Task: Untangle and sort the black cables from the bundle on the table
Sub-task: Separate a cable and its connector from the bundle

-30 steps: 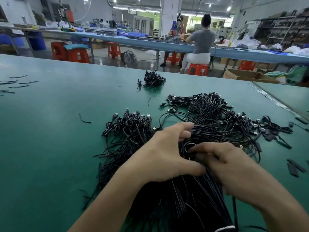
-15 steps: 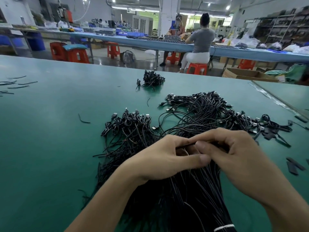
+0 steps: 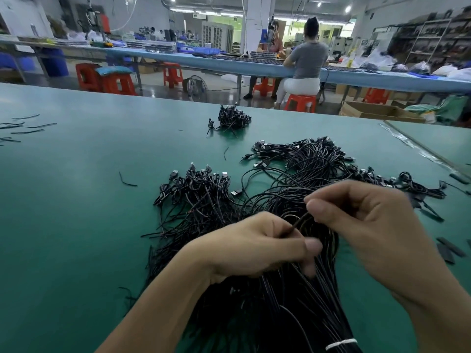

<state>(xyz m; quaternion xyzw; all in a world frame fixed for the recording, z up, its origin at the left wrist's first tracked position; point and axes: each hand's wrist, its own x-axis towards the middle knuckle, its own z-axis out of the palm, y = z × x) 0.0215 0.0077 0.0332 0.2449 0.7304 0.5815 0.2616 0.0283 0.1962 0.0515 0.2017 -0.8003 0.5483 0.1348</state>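
Observation:
A big tangle of black cables (image 3: 300, 179) with plug ends spreads over the green table (image 3: 76, 200). Nearer me the cables run into a thick bundle (image 3: 280, 314) tied with a white band (image 3: 341, 344). My left hand (image 3: 254, 248) rests on the bundle, its fingers closed around several strands. My right hand (image 3: 362, 225) is raised just above, thumb and fingers pinching one thin black cable (image 3: 298, 222) that stretches down to the left hand. A neater heap of cables (image 3: 201, 189) lies to the left.
A small clump of cables (image 3: 233, 118) sits farther back on the table. Loose cable scraps (image 3: 25, 126) lie at the far left and flat black pieces (image 3: 451, 248) at the right. A person (image 3: 305, 64) sits at another long bench beyond.
My right hand has lifted up and to the right, drawing one cable out of the bundle. My left hand has slid slightly down and keeps its grip on the strands.

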